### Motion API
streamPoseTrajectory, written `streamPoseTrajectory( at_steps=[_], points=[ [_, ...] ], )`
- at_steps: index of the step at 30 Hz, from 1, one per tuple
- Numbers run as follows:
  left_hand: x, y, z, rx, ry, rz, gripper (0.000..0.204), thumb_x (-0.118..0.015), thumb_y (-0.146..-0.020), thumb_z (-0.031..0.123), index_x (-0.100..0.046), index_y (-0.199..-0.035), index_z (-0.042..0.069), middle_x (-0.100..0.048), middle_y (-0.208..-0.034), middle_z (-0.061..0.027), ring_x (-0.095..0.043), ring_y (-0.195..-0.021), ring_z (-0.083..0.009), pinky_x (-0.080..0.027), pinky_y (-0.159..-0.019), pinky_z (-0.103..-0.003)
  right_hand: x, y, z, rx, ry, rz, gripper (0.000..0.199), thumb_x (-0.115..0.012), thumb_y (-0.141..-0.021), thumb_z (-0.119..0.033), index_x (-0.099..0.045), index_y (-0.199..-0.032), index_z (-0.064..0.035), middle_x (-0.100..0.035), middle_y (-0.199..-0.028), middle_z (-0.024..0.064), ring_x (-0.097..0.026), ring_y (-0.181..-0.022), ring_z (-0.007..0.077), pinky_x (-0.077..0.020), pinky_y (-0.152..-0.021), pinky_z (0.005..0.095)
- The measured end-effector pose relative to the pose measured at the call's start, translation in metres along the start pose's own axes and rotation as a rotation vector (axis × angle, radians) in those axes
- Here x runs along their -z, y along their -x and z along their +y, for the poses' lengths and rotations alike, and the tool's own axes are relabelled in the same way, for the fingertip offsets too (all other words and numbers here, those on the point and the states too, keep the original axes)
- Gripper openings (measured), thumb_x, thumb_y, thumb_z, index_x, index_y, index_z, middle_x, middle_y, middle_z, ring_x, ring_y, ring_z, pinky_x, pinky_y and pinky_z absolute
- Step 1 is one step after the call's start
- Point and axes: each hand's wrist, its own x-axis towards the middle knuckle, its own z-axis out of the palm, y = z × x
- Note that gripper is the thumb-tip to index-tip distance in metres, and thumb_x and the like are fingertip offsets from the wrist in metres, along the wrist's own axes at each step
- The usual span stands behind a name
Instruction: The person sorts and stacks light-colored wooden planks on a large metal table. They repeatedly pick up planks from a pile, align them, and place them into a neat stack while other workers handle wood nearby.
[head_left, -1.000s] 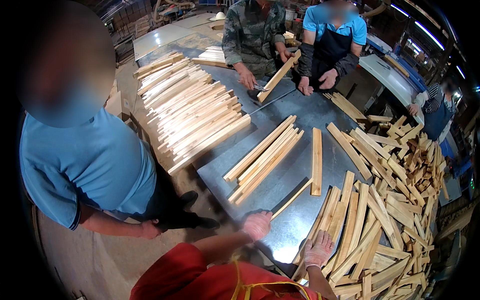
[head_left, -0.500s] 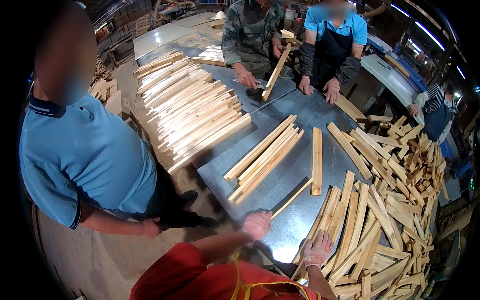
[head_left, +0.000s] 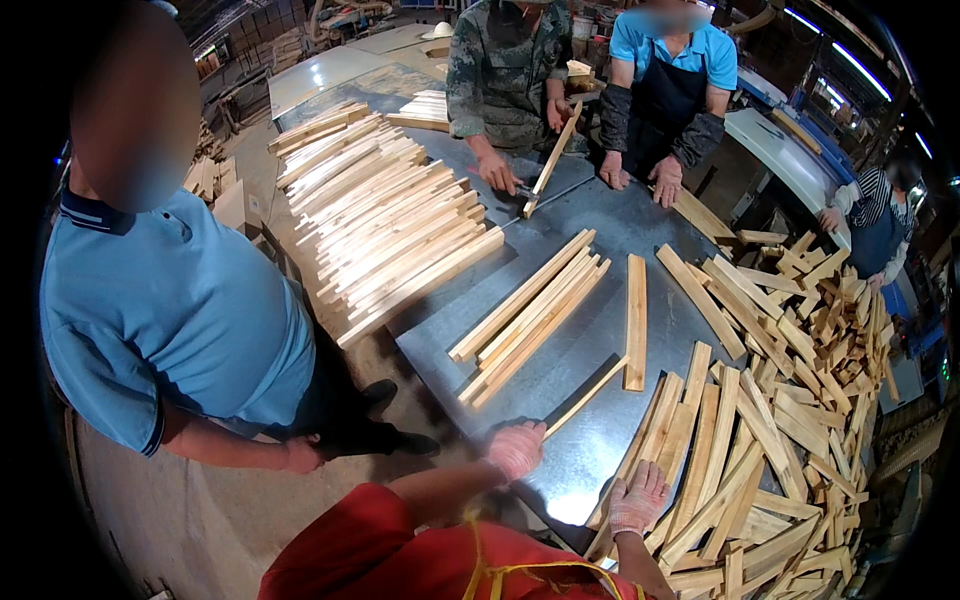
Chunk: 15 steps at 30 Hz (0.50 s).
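Note:
My left hand (head_left: 516, 451), in a pale knit glove, is closed round the near end of a narrow wooden strip (head_left: 588, 397). That strip stands on its edge on the dark metal table top (head_left: 570, 478), and its far end meets a flat wooden slat (head_left: 635, 320). At the near right, my right hand (head_left: 640, 499), gloved alike, lies with fingers stretched out on wooden slats (head_left: 660, 425) at the edge of a heap. Several strips (head_left: 530, 320) rest side by side beyond my left hand.
A big heap of loose wooden pieces (head_left: 800, 420) covers the table's right side. Rows of pale strips (head_left: 385, 215) lie at the far left. One person in blue (head_left: 190, 320) stands at left; across the table, another holds a slat (head_left: 553, 160) beside a co-worker in an apron (head_left: 668, 100).
Across the table, the co-worker's slat has tipped lower and turned more edge-on, and the hand near it has shifted. My hands and the strip stay in place.

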Motion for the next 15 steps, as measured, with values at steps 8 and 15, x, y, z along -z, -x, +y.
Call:
streamPoseTrajectory(
  at_steps=[8,15],
  points=[
    [-0.021,-0.005,-0.008,-0.014,0.059,0.144,0.032,-0.057,-0.097,0.021,-0.062,-0.125,0.007,-0.069,-0.124,-0.0202,-0.070,-0.111,-0.0409,-0.055,-0.094,-0.052,0.007,-0.002,-0.004,-0.018,-0.010,-0.047,0.073,-0.064,-0.091,-0.041,-0.050,-0.154,-0.0073,-0.047,-0.160,0.0147,-0.036,-0.153,0.0337,-0.0187,-0.129,0.0523],
    [-0.016,-0.004,-0.007,-0.008,0.004,0.085,0.038,-0.051,-0.100,0.028,-0.062,-0.130,0.006,-0.070,-0.120,-0.0164,-0.070,-0.106,-0.0362,-0.055,-0.091,-0.050,0.007,-0.001,-0.004,-0.016,-0.012,-0.058,0.073,-0.063,-0.092,-0.042,-0.049,-0.155,-0.0075,-0.047,-0.161,0.0154,-0.036,-0.153,0.0339,-0.0178,-0.129,0.0525]
  ],
)
